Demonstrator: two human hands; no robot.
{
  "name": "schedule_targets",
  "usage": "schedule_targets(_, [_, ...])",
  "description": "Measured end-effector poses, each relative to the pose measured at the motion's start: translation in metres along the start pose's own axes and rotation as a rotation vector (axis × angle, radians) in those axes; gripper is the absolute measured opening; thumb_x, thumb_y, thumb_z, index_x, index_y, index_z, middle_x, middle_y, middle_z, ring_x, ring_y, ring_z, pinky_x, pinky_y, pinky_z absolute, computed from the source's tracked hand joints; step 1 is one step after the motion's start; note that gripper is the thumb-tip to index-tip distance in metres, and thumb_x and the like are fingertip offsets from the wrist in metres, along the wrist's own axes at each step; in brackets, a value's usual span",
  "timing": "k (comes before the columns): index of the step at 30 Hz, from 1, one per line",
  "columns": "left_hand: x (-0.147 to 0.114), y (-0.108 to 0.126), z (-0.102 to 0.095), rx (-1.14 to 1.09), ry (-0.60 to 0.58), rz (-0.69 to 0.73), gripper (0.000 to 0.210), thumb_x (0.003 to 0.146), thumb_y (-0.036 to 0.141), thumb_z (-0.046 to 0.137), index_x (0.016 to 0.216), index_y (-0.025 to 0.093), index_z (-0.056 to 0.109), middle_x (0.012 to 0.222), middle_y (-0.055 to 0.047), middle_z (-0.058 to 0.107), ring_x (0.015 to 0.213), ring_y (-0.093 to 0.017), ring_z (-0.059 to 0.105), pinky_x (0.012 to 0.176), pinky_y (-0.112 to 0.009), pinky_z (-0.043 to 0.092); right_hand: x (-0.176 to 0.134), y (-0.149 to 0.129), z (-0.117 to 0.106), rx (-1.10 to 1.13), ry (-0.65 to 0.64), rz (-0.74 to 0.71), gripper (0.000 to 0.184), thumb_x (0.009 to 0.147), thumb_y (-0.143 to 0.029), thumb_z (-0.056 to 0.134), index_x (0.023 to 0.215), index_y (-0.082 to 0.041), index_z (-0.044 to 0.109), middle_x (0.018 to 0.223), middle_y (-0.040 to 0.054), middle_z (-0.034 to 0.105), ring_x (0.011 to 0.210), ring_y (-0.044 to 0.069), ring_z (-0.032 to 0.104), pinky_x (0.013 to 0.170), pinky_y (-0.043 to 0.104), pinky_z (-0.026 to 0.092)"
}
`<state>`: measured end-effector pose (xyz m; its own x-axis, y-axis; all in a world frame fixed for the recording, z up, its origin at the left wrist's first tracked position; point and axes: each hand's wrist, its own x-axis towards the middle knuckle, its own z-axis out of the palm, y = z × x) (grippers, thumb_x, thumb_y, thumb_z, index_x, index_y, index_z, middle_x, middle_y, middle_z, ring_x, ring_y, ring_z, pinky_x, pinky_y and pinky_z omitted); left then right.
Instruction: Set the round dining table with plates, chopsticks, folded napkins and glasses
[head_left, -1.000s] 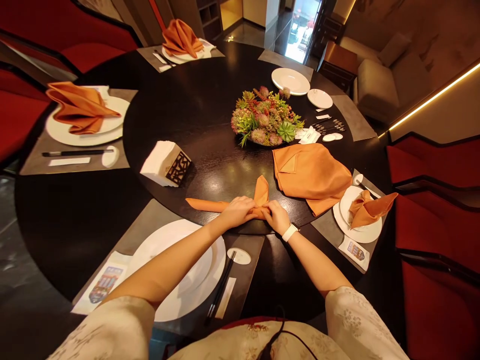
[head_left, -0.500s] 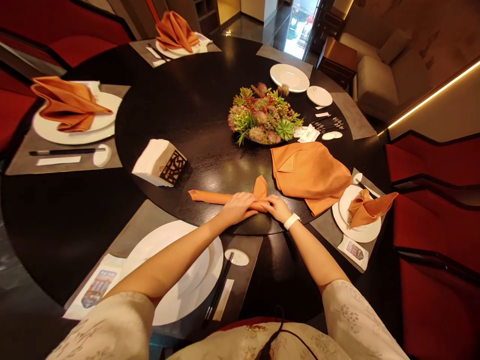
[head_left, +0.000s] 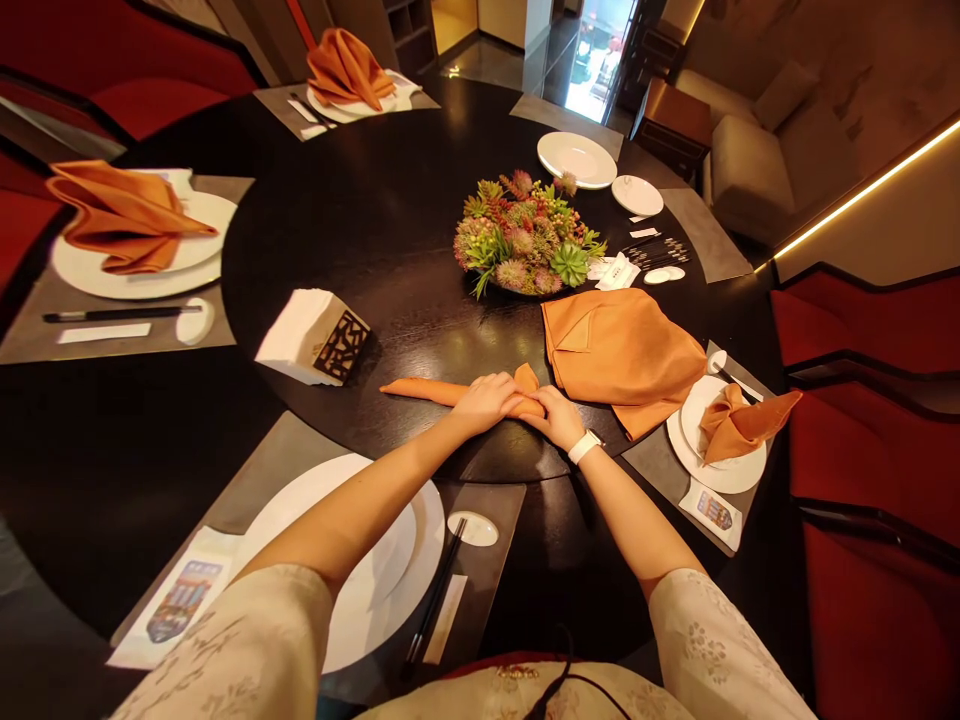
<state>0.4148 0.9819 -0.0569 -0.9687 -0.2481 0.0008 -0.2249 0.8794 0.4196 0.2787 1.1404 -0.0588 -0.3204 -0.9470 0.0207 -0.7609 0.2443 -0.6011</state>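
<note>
An orange cloth napkin (head_left: 424, 390), rolled into a narrow strip, lies on the round dark turntable (head_left: 420, 320) close to me. My left hand (head_left: 489, 402) is closed over the roll near its right part. Close beside it, my right hand (head_left: 559, 418) grips the right end, thumb and fingers around the cloth. A short folded piece of the napkin pokes up between the two hands. My fingers hide part of the roll. To the right of my right hand, a stack of flat orange napkins (head_left: 626, 350) lies spread on the turntable.
A flower arrangement (head_left: 525, 235) stands mid-table. A tissue holder (head_left: 311, 335) sits to the left. Below my left arm are a white plate (head_left: 345, 640) and chopsticks (head_left: 437, 590). Folded napkins on plates (head_left: 135, 215) stand around the rim. Red chairs (head_left: 862, 440) line the right.
My left hand has slid slightly right along the roll, closer to my right hand. The upright end of the napkin sits lower and is more covered by my fingers.
</note>
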Motion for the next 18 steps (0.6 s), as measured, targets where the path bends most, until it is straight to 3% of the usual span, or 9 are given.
schedule_targets(5, [-0.017,0.002,-0.002,-0.053,0.089,0.083,0.04,0.096,0.049,0.047,0.12,0.019,0.062,0.118,-0.011,0.065,0.11,-0.026,0.056,0.098,-0.04,0.04,0.008,0.005,-0.008,-0.041,-0.071,0.063,0.042,0.09,-0.052,0.063,0.118,-0.021,0.068,0.11,0.0074,0.063,0.099,0.02,0.063,0.086,0.03,0.05])
schedule_targets(11, [-0.001,-0.007,-0.012,-0.088,-0.046,0.076,0.037,0.095,0.046,0.051,0.122,0.025,0.066,0.121,-0.007,0.068,0.118,-0.027,0.052,0.104,-0.042,0.034,0.014,-0.032,-0.017,-0.287,-0.093,0.045,0.039,0.089,-0.042,0.066,0.12,-0.017,0.064,0.112,0.012,0.062,0.105,0.025,0.058,0.091,0.036,0.049])
schedule_targets(14, [0.01,-0.007,-0.016,-0.071,-0.08,0.041,0.035,0.095,0.045,0.05,0.116,0.026,0.07,0.118,-0.006,0.07,0.118,-0.027,0.052,0.105,-0.044,0.032,0.024,-0.052,-0.012,-0.421,-0.155,0.141,0.036,0.09,-0.029,0.062,0.121,-0.011,0.059,0.113,0.0161,0.062,0.104,0.027,0.058,0.089,0.038,0.049])
schedule_targets(16, [0.011,-0.003,-0.017,-0.033,-0.055,-0.014,0.035,0.094,0.045,0.051,0.114,0.025,0.071,0.115,-0.007,0.07,0.116,-0.028,0.053,0.106,-0.046,0.031,0.03,-0.058,-0.008,-0.482,-0.177,0.21,0.034,0.091,-0.025,0.057,0.12,-0.008,0.058,0.114,0.0189,0.063,0.106,0.029,0.057,0.088,0.038,0.049])
schedule_targets(18, [0.006,0.005,-0.019,-0.001,0.046,-0.1,0.037,0.093,0.044,0.053,0.118,0.022,0.07,0.119,-0.011,0.068,0.119,-0.03,0.052,0.107,-0.049,0.029,0.033,-0.057,-0.004,-0.494,-0.167,0.221,0.034,0.091,-0.024,0.056,0.12,-0.006,0.058,0.116,0.0211,0.062,0.11,0.031,0.056,0.088,0.039,0.049])
